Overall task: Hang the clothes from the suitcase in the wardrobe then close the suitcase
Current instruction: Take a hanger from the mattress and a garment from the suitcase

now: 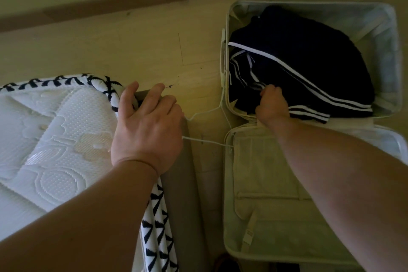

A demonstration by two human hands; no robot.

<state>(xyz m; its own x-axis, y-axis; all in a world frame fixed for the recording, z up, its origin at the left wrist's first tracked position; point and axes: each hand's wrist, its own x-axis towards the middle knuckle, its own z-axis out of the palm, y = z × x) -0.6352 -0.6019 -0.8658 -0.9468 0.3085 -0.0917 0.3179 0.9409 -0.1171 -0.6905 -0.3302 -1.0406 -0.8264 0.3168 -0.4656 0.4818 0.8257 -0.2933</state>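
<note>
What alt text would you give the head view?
A right hand grips navy clothing with white stripes in an open pale suitcase. The left hand rests on a white quilted mattress, over a thin white wire hanger.

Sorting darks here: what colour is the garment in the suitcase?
The garment is dark navy with white stripes, head view.
</note>
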